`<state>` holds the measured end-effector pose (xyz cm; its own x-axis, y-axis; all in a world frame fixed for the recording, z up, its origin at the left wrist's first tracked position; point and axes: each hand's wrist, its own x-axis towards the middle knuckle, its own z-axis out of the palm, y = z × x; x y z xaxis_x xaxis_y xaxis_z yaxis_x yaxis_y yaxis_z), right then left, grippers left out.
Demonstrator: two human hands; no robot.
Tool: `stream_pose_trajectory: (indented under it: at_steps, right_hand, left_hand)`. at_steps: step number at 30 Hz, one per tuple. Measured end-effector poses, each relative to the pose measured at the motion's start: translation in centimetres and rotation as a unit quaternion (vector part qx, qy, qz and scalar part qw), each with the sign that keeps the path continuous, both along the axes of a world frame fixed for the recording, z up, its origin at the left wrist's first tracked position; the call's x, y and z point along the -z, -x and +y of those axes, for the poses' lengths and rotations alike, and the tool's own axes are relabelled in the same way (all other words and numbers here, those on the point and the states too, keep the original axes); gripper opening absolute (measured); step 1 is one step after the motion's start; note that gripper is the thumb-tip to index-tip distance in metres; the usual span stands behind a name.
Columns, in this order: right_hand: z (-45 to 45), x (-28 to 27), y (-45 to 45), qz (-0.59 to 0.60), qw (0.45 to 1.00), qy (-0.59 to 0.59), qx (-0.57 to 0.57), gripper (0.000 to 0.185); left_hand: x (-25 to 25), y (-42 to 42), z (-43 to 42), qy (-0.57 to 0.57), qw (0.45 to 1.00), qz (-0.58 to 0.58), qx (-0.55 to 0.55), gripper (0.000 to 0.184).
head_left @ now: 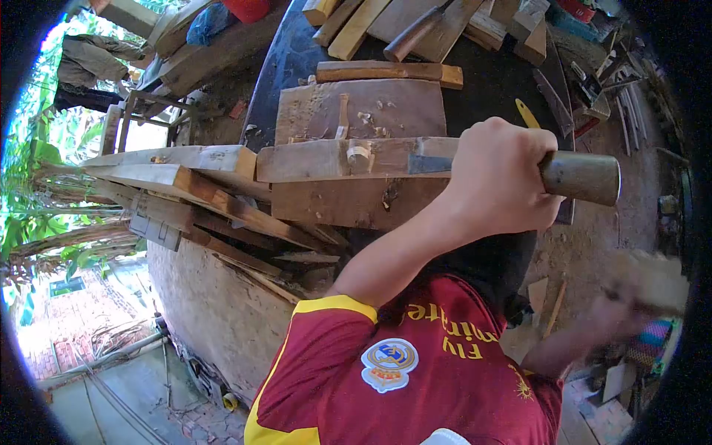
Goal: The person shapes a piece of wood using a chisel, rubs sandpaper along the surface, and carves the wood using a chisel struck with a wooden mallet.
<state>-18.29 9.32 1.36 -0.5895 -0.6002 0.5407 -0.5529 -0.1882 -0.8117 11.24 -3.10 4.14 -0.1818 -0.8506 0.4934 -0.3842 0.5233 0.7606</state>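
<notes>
My left hand [500,174] is closed around the handle of a chisel [582,178]. The chisel's flat blade [430,165] lies along the top of a wooden beam [308,161], pointing left. A cut with pale, freshly exposed wood [360,156] shows in the beam, left of the blade tip. Out to the right, away from the beam, my right hand [614,302] is smeared by motion. It grips what looks like a wooden mallet [656,280], also blurred.
Behind the beam lie a board [400,104] with wood chips and a wooden bar [378,71]. Several timbers [200,157] stick out on the left. More wood offcuts [356,30] and a yellow-handled tool [526,113] are on the dark table at the back.
</notes>
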Motion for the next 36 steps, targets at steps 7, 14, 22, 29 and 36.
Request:
stream_pose_trajectory:
  at_steps: [7, 14, 22, 29, 36]
  right_hand:
    - [0.2, 1.3, -1.1, 0.103, 0.975, -0.185, -0.073, 0.082]
    - [-0.6, 2.0, -4.1, 0.135, 0.974, -0.175, -0.038, 0.075]
    - [-0.2, 4.7, -2.5, 0.313, 0.942, -0.118, -0.039, 0.071]
    - [-0.6, 2.9, -2.7, 0.037, 0.979, -0.184, -0.083, 0.066]
    - [-1.4, 3.7, -4.6, 0.009, 0.979, -0.173, -0.105, 0.081]
  left_hand:
    - [0.5, 0.6, -0.2, -0.022, 0.997, -0.071, -0.017, 0.018]
    - [0.6, 0.7, -0.5, -0.028, 0.991, -0.122, -0.039, 0.017]
    - [1.2, 1.0, -0.8, -0.006, 0.995, -0.078, -0.057, 0.015]
    - [1.6, 0.7, -0.8, -0.037, 0.986, -0.149, -0.061, 0.016]
    - [1.7, 0.9, -1.0, -0.052, 0.982, -0.174, -0.057, 0.019]
